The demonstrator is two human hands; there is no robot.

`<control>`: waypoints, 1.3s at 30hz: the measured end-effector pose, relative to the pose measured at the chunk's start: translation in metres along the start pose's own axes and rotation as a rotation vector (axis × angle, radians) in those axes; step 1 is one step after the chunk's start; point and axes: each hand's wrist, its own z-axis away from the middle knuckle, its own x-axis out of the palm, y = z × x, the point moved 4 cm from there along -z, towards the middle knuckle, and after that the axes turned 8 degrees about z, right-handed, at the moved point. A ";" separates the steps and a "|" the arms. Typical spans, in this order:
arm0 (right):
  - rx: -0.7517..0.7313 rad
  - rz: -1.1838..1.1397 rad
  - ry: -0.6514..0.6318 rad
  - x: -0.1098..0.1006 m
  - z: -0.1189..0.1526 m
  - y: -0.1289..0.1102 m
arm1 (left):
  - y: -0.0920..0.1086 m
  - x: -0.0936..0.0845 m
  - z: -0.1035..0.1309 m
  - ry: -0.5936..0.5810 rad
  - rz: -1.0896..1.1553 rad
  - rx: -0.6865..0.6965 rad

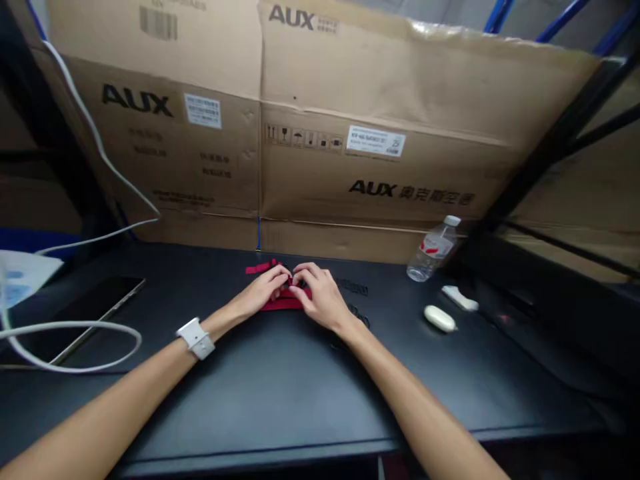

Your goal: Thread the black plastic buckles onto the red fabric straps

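A red fabric piece [283, 305] with a red strap [257, 269] lies on the dark table [280, 393], toward its back. My left hand [263, 290] is at its left part, fingers bent and pinched on the red fabric. From the right, my right hand [320, 293] reaches the same piece, its thumb and fingers closed in around it. The fingertips of both hands nearly meet over a small red and dark part, too small to make out. Black cords [359, 316] lie just right of my right hand.
Printed cardboard [310, 173] stands behind the table. At the right are a plastic bottle [434, 250], a white oval object [440, 319] and a white curved piece [460, 299]. A phone [95, 307] and a looped white cable [75, 325] are at the left.
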 end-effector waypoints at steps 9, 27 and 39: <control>-0.040 -0.062 -0.015 -0.001 0.000 0.003 | 0.002 -0.010 -0.001 0.052 -0.045 0.045; -0.100 -0.016 -0.126 -0.008 0.002 0.018 | -0.002 -0.054 -0.006 0.120 -0.113 -0.019; 0.243 0.013 -0.422 -0.043 0.023 0.108 | -0.006 -0.060 -0.004 0.012 -0.390 0.087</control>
